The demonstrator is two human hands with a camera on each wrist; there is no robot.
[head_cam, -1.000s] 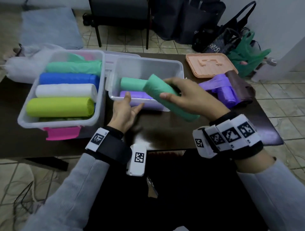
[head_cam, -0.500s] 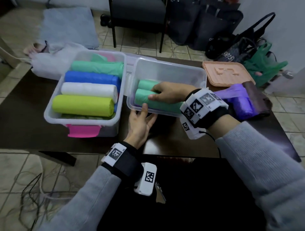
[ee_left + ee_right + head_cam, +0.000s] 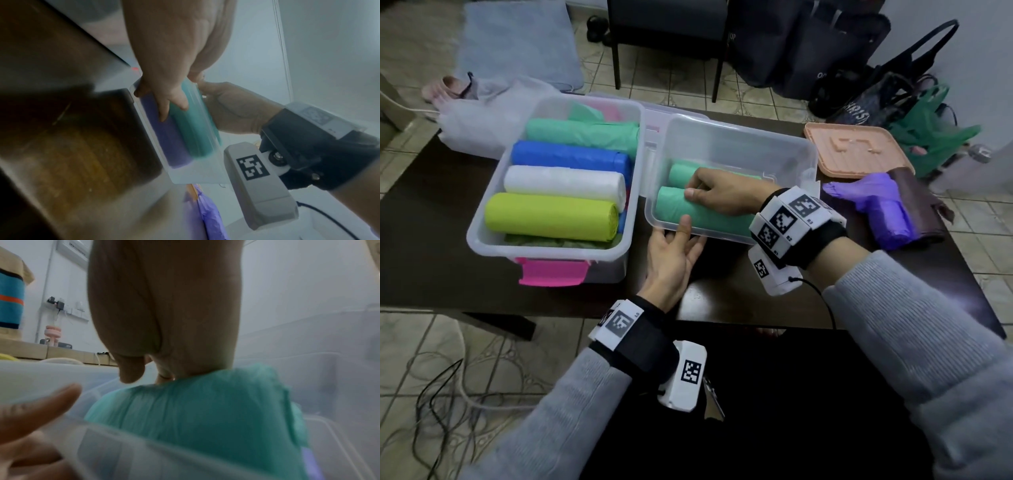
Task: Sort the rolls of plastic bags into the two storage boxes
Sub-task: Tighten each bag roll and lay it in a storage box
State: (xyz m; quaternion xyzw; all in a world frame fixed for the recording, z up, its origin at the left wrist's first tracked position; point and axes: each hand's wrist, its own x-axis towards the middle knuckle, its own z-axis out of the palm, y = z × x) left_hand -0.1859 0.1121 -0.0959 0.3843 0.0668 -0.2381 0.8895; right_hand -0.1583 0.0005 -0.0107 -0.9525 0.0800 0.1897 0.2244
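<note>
1. Green roll (image 3: pixel 698 214) lies at the near side of the right storage box (image 3: pixel 739 137), and the right hand (image 3: pixel 722 195) rests on top of it with fingers bent over it, thumb along its near side.
2. Behind it in the same box lies a second green roll (image 3: pixel 681 173), touching the first; the left wrist view shows a purple roll (image 3: pixel 166 138) lying under them against the near wall.
3. At the near rim of that box, the left hand (image 3: pixel 674 260) holds the wall, thumb on the rim and fingers spread flat against the outside.
4. Beside it, the left storage box (image 3: pixel 482 236) is packed with rolls: a lime roll (image 3: pixel 551 217) nearest, then a white roll (image 3: pixel 565 183), a blue roll (image 3: pixel 568 156) and another green one (image 3: pixel 582 132) at the back.
5. On the dark tabletop (image 3: pixel 431 240), right of the boxes, lie a loose purple bag roll (image 3: pixel 883 209), a brown roll (image 3: pixel 917 202) touching it, and an orange lid (image 3: pixel 856 150).
6. A pink latch (image 3: pixel 551 272) hangs from the left box's near wall.
</note>
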